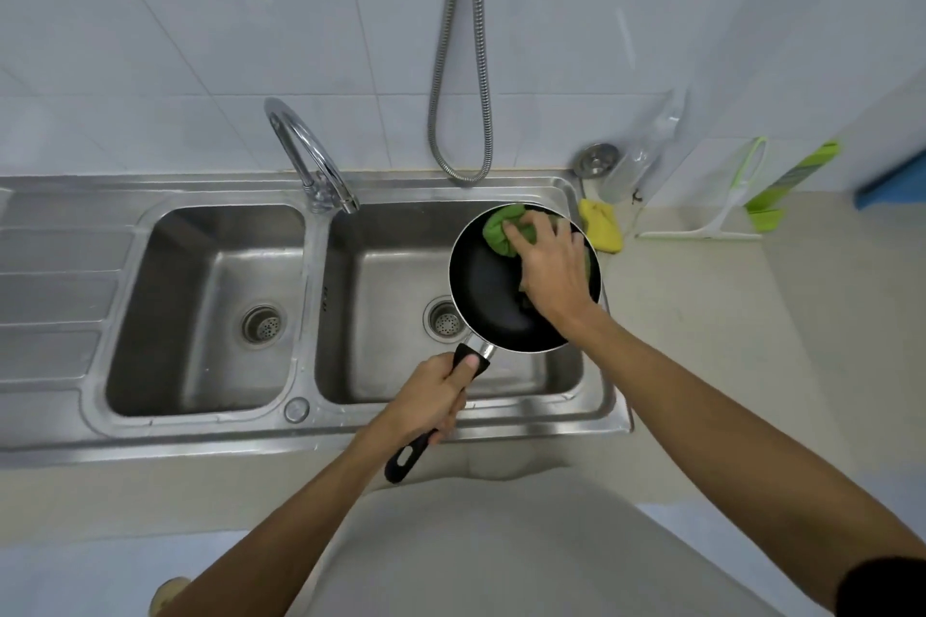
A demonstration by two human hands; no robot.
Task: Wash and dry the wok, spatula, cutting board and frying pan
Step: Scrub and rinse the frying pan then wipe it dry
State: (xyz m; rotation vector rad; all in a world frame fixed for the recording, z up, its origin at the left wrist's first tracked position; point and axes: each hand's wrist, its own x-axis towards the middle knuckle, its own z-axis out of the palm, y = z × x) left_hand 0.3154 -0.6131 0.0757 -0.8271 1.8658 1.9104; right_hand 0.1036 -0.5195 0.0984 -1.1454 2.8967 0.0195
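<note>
black frying pan [493,296], green cloth [503,231], yellow sponge [601,226]

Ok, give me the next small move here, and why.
Probably sweep the green cloth across the frying pan to its near side: the right hand holds it against the far rim, the rest inside is uncovered, and the left hand grips the handle.

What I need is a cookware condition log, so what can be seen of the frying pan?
The frying pan is small and round, with a black, apparently non-stick interior, a thin bright metal rim and a metal collar joining a long black handle that has a hanging hole at its end. It is held over the right basin of the steel sink, opening toward the camera. The left hand grips the handle near the collar; the right hand holds a bunched green cloth against its far inner wall.
</note>
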